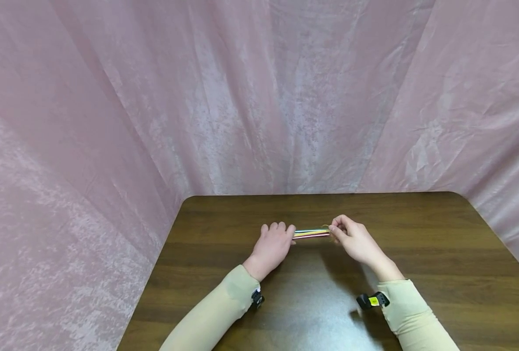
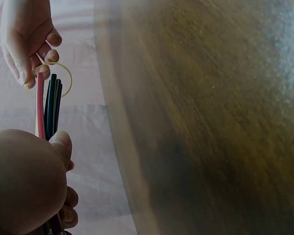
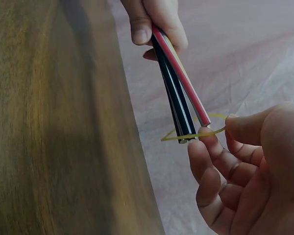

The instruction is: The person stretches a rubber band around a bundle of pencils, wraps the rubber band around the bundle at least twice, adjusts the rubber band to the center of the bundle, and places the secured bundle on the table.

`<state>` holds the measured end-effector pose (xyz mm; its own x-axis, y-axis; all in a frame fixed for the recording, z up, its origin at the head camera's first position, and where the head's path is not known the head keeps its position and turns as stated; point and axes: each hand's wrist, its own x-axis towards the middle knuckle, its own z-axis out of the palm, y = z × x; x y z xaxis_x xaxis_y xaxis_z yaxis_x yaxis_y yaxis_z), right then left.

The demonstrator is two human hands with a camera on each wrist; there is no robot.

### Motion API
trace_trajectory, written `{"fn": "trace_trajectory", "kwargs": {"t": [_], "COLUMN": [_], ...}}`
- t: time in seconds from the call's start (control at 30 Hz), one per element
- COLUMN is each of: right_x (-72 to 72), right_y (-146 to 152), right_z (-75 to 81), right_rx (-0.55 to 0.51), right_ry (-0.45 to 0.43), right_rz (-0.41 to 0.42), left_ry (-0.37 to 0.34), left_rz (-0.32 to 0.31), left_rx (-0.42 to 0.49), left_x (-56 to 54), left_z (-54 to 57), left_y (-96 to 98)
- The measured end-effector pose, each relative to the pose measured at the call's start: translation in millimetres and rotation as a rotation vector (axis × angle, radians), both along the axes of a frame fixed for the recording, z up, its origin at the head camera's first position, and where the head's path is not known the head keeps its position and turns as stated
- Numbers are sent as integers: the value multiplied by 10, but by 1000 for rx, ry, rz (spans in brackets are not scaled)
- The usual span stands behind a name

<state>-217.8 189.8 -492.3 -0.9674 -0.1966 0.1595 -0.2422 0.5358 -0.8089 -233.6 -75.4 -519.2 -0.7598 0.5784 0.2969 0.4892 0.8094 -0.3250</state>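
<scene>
Beyond pale sleeves (image 1: 215, 309), left fingers (image 3: 140, 29) clasp sticks (image 3: 174, 93); right fingers (image 3: 247, 129) pinch a yellow band (image 3: 170, 139).

Head camera: set high, facing forward and down; widest, farthest view, covering table (image 1: 224, 214) and curtain (image 1: 241, 97), sticks (image 1: 310, 234) at 5 o'clock.
Left wrist camera (image 1: 257, 298): close range; left hand (image 2: 27, 181) at 8 o'clock, right hand (image 2: 27, 41) at 10.
Right wrist camera (image 1: 374, 301): close range; right hand at 4 o'clock, left at 12.
The 2 wrist views look along the sticks from opposite ends. All 3 views share sticks and hands.
</scene>
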Motion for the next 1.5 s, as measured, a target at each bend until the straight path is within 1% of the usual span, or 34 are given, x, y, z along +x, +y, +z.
{"fn": "trace_trajectory", "kwargs": {"t": [0.1, 0.27, 0.33, 0.43, 0.53, 0.63, 0.77, 0.83, 0.87, 1.0, 1.07, 1.1, 1.17, 1.2, 1.27, 1.37, 1.43, 1.5], "right_x": [10, 14, 26, 62, 104, 124, 117, 98, 87, 17, -12, -29, -42, -35, 0, 116, 214, 313], "right_y": [-25, -91, -127, -178, -223, -269, -329, -351, -361, -377, -382, -385, -413, -439, -498, -612, -684, -746], "right_z": [10, -37, -60, -92, -129, -177, -245, -280, -296, -375, -407, -418, -419, -408, -378, -311, -257, -190], "right_rx": [28, 97, 111, 104, 54, -38, -144, -184, -202, -314, -370, -390, -410, -406, -361, -236, -108, 41], "right_ry": [21, 103, 130, 134, 109, 73, 10, -32, -54, -154, -188, -196, -202, -201, -191, -148, -74, 51], "right_rz": [-14, -76, -94, -99, -94, -72, 14, 48, 60, 78, 102, 125, 186, 220, 294, 368, 382, 368], "left_ry": [6, 11, 14, 7, -18, -35, -64, -100, -131, -291, -357, -374, -366, -349, -301, -231, -205, -200], "left_rz": [9, 30, 47, 68, 73, 69, 69, 68, 66, 39, 23, 14, -1, -6, -12, -12, -8, 9], "left_rx": [13, 41, 38, 35, 52, 75, 102, 121, 140, 232, 268, 278, 279, 276, 259, 211, 174, 161], "left_x": [-3, -12, -13, -11, -17, -49, -90, -95, -91, -47, -12, -1, 2, -3, -22, -46, -63, -85], "left_z": [-2, -22, -21, -12, -7, -13, -23, -10, 0, 83, 128, 149, 180, 189, 185, 151, 125, 112], "left_y": [7, 26, 32, 40, 51, 65, 72, 67, 62, 41, 42, 46, 56, 62, 74, 88, 93, 86]}}
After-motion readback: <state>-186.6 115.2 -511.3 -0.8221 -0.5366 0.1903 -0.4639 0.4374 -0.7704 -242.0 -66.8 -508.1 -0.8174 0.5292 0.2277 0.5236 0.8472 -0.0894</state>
